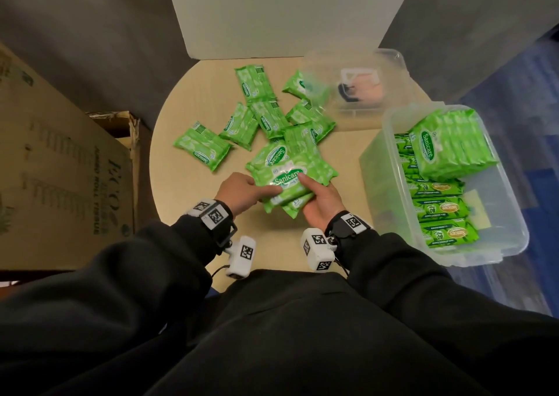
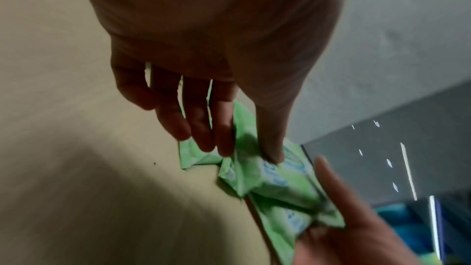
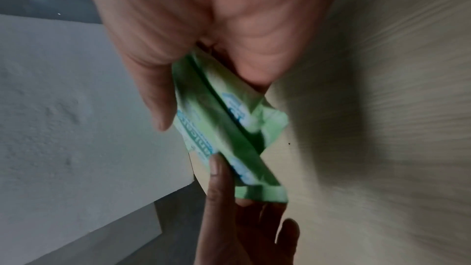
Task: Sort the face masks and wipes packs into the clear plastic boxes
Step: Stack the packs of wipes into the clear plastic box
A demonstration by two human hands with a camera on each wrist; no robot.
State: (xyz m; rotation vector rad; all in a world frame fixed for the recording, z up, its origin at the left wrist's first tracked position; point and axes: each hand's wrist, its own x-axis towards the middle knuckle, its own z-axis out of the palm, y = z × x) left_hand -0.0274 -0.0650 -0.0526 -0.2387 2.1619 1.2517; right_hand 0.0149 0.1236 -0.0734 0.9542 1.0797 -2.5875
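I'm clamping a stack of wipes packs (image 1: pixel 290 184) between my left hand (image 1: pixel 239 193) and right hand (image 1: pixel 320 202), thumbs on top; they're slick, so the middle ones may be squirting out.

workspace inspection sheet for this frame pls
Surface: round tan table, packs scattered on it.
Job's things: loose green wipes packs; big clear box holds wipes; small clear box holds masks.
Clutter: nothing seen.
Grippers: left hand and right hand grip a stack of packs.
Cables: thin wire by left wrist camera.
Surroundings: cardboard boxes left, white panel behind.
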